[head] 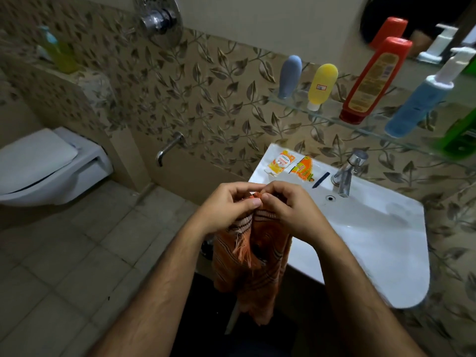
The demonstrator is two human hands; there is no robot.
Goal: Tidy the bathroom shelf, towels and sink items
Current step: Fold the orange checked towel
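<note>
An orange striped towel with a fringed edge hangs in front of me, left of the white sink. My left hand and my right hand meet at its top edge, and both pinch the cloth with curled fingers. Two torn sachets, a yellow-white one and an orange one, lie on the sink's back rim beside a small dark strip. On the glass shelf stand a grey bottle, a yellow bottle, a red bottle and a blue pump bottle.
A chrome tap rises at the back of the sink. A green bottle sits at the shelf's right end. A wall spout and a shower valve are on the tiled wall. A toilet with its lid down stands at left.
</note>
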